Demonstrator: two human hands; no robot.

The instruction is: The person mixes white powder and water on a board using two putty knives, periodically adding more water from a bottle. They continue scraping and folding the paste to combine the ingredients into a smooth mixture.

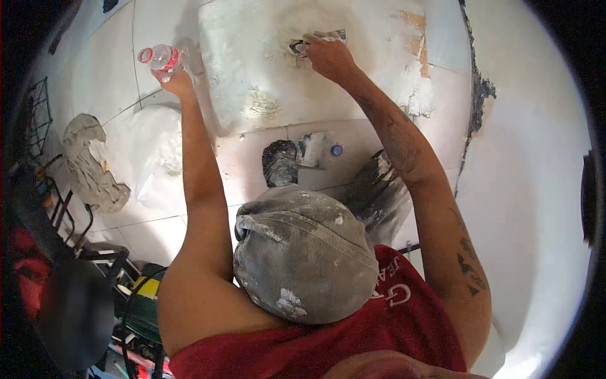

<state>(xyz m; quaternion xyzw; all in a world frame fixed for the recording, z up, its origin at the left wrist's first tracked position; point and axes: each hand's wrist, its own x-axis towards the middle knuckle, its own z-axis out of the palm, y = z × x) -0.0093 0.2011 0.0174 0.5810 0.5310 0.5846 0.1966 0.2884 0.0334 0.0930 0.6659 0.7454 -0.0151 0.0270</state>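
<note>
My left hand (177, 84) is closed around a clear plastic bottle (160, 57) with a red label, its uncapped mouth tilted to the left. My right hand (331, 58) presses a dark, flat piece that looks like sandpaper (333, 35) against a large whitish board (233, 69). Most of that piece lies hidden under my fingers. White residue shows on the fingers. The board has peeled tan patches at its right side and a rough flaking spot near its lower left.
Below the board, a blue bottle cap (336, 150) sits on a smeared pale scrap (309, 150) beside my dark foot covering (279, 163). A clear plastic bag (154, 151) and a crumpled grey sheet (91, 164) lie left on the tiled floor. Black metal racks (69, 215) stand at the far left.
</note>
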